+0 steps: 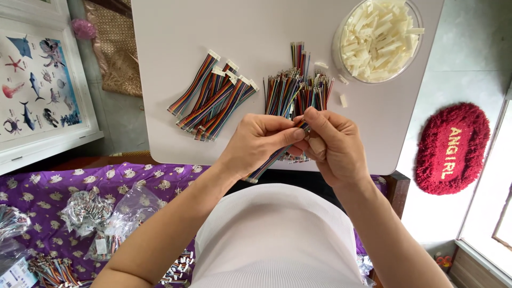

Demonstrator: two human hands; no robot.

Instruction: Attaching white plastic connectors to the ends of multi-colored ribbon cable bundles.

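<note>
My left hand (261, 140) and my right hand (332, 143) meet over the near edge of a white table (170, 48). Between them they pinch one flat multicoloured ribbon cable (269, 161); its free end hangs down to the left below my left hand. The fingertips of both hands close on its upper end, which is mostly hidden. Just beyond the hands lies a pile of loose multicoloured cables with bare metal ends (296, 88). To its left lies a stack of cables fitted with white connectors (213, 96).
A clear round bowl (337, 53) full of white plastic connector housings stands at the table's back right. Plastic bags of cables (101, 218) lie on a purple patterned cloth at lower left. A red oval rug (452, 146) lies on the floor at right.
</note>
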